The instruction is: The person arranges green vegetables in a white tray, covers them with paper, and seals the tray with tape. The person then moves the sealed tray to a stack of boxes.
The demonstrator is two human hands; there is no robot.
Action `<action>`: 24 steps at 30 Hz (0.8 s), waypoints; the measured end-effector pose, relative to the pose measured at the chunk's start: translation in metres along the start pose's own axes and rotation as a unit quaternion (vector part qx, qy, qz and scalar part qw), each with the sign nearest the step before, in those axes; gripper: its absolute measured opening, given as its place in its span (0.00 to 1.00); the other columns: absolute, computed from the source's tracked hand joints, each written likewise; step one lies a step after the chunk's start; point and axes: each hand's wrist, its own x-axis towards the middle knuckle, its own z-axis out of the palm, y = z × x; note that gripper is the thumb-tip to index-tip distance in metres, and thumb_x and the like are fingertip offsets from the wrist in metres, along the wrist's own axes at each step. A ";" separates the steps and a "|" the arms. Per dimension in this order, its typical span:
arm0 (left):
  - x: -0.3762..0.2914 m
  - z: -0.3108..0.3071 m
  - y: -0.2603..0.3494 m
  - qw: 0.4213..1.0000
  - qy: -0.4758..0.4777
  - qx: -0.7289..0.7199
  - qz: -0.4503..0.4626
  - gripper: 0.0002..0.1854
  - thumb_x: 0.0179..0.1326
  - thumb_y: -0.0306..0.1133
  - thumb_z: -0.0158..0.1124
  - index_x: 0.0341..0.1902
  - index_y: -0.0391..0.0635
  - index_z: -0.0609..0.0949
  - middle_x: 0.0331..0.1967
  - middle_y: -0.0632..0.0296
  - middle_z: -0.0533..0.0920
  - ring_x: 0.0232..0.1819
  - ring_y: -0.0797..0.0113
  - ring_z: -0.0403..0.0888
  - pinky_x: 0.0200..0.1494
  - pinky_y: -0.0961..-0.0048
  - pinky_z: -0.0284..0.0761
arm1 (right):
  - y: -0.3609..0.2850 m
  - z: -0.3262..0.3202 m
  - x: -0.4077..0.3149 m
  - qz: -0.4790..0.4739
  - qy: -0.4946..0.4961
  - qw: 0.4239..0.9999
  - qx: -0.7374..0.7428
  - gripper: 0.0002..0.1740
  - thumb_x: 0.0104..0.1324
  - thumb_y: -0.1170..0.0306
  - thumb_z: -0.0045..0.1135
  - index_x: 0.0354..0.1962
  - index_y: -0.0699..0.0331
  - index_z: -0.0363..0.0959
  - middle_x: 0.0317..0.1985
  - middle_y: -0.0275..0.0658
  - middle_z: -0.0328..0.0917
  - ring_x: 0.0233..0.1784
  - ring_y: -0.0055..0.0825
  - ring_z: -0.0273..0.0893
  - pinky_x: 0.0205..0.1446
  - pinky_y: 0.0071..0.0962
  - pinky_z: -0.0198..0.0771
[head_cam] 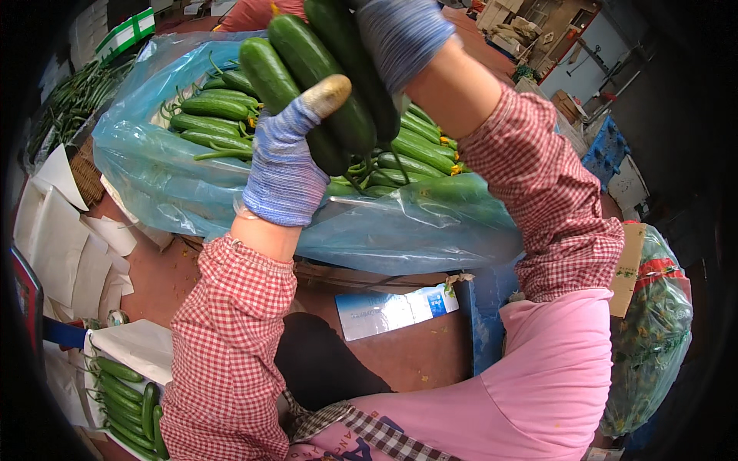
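Several green cucumbers [323, 75] are held up in front of me. My left hand [291, 164], in a blue and white knit glove with a stained thumb, grips them from the near left side, thumb across them. My right hand [398, 43], gloved alike, is at their far right side; its fingers are partly hidden behind or beyond the top edge. Below them, more cucumbers [213, 124] with stems and yellow blossoms lie in rows in a large container lined with blue translucent plastic film [173, 190]. The held bunch hides the middle of the rows.
At lower left, cucumbers [124, 403] lie on white paper beside a scale-like device [27, 305]. Long green vegetables [75, 104] stand at upper left. A plastic bag of produce [651, 340] stands at right. A printed sheet [398, 311] lies on the floor near a blue crate [490, 317].
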 end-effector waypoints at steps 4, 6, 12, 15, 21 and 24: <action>-0.004 0.001 -0.001 0.999 -0.008 -0.031 0.044 0.28 0.57 0.32 0.70 0.61 0.43 0.72 0.51 0.59 0.78 0.53 0.62 0.79 0.61 0.63 0.75 | 0.022 -0.079 0.012 -0.099 -0.074 0.957 -0.264 0.21 0.64 0.53 0.57 0.47 0.60 0.78 0.41 0.37 0.82 0.44 0.24 0.78 0.49 0.29 0.72; -0.004 0.004 -0.001 0.999 0.005 -0.030 0.036 0.29 0.57 0.32 0.70 0.61 0.44 0.72 0.52 0.59 0.78 0.54 0.62 0.78 0.61 0.63 0.75 | 0.062 -0.141 0.000 -0.023 -0.054 0.827 -0.560 0.19 0.65 0.63 0.53 0.52 0.60 0.75 0.43 0.41 0.82 0.45 0.29 0.81 0.50 0.29 0.75; -0.004 0.011 0.001 0.997 0.043 -0.059 0.037 0.26 0.54 0.32 0.73 0.57 0.43 0.77 0.47 0.60 0.80 0.48 0.64 0.82 0.53 0.65 0.79 | 0.180 -0.244 -0.065 0.225 -0.215 0.684 -0.660 0.29 0.59 0.63 0.62 0.59 0.56 0.73 0.58 0.45 0.77 0.59 0.41 0.75 0.63 0.36 0.68; -0.004 0.009 0.001 0.998 0.029 -0.051 0.027 0.28 0.55 0.32 0.72 0.59 0.43 0.74 0.49 0.59 0.79 0.50 0.63 0.80 0.57 0.64 0.77 | 0.193 -0.256 -0.066 0.297 -0.171 0.706 -0.620 0.33 0.54 0.58 0.69 0.57 0.59 0.74 0.57 0.46 0.77 0.59 0.43 0.75 0.63 0.37 0.68; -0.004 0.008 0.001 0.997 -0.022 -0.069 0.033 0.28 0.54 0.31 0.72 0.60 0.44 0.74 0.49 0.59 0.80 0.50 0.62 0.81 0.56 0.63 0.78 | 0.137 -0.220 -0.031 0.289 0.040 0.874 -0.389 0.23 0.63 0.59 0.62 0.49 0.67 0.75 0.40 0.46 0.82 0.40 0.34 0.80 0.47 0.35 0.74; -0.007 0.015 0.012 0.994 0.000 -0.105 0.013 0.27 0.55 0.32 0.71 0.59 0.44 0.74 0.48 0.60 0.80 0.50 0.62 0.81 0.57 0.63 0.78 | 0.078 -0.164 -0.007 0.124 0.132 0.980 -0.087 0.21 0.69 0.56 0.53 0.48 0.65 0.73 0.34 0.40 0.78 0.32 0.31 0.78 0.36 0.32 0.75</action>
